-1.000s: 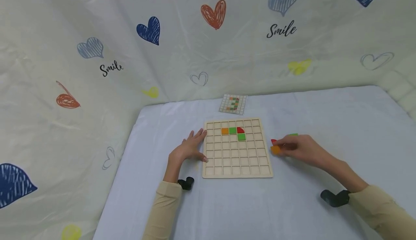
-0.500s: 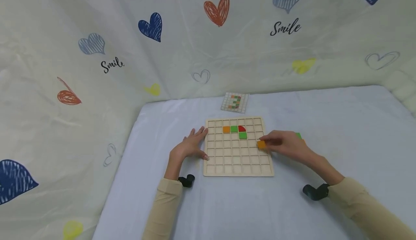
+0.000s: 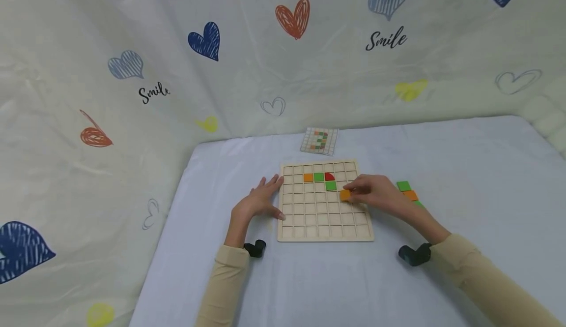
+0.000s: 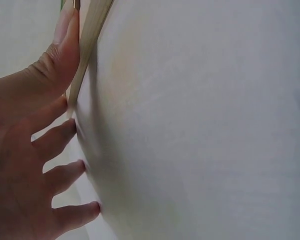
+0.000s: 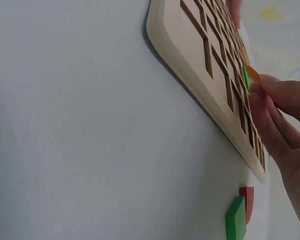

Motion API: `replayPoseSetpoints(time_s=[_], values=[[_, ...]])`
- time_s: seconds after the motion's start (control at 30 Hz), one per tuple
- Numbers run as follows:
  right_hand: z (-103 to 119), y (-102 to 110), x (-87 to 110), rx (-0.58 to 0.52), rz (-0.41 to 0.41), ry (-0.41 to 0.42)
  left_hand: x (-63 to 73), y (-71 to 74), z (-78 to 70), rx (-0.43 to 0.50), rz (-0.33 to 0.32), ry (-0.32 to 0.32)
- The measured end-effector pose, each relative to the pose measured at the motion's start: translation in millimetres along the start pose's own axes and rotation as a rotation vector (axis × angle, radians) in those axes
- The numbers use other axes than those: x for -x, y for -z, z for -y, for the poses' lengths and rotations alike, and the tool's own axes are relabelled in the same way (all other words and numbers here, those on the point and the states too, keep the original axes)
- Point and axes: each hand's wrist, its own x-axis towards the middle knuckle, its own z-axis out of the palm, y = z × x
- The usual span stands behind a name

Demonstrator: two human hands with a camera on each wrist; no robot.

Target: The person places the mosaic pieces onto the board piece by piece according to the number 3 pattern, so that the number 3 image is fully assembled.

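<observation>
A square wooden grid board (image 3: 305, 231) lies on the white cloth. My left hand (image 3: 258, 203) rests at its left edge with fingers spread; in the left wrist view the thumb (image 4: 65, 47) lies against the board's edge. My right hand (image 3: 378, 193) pinches an orange square tile (image 3: 345, 195) between thumb and fingertips, over the right half of the board. Up and left of it sit an orange tile (image 3: 308, 177), a green tile (image 3: 319, 177) and a red quarter-round tile (image 3: 329, 176) in a row. Below the red one is another green tile (image 3: 330, 185).
Behind the board lies a pattern card (image 3: 319, 141) with coloured squares on a grid. Right of the board are loose tiles, among them a green one (image 3: 404, 186) and an orange one (image 3: 410, 195), partly behind my right forearm. A red tile (image 5: 247, 202) shows in the right wrist view.
My right hand has carried the orange tile leftward from beside the board to above its grid, uncovering more of the loose tiles. The left hand has stayed at the board's edge.
</observation>
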Motion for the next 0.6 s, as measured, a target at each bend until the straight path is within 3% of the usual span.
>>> replayPoseSetpoints(time_s=[0.6], values=[[11, -20, -23.5, 0.027, 0.050, 0.020, 1.3, 0.8, -0.1, -0.005, 0.003, -0.007]])
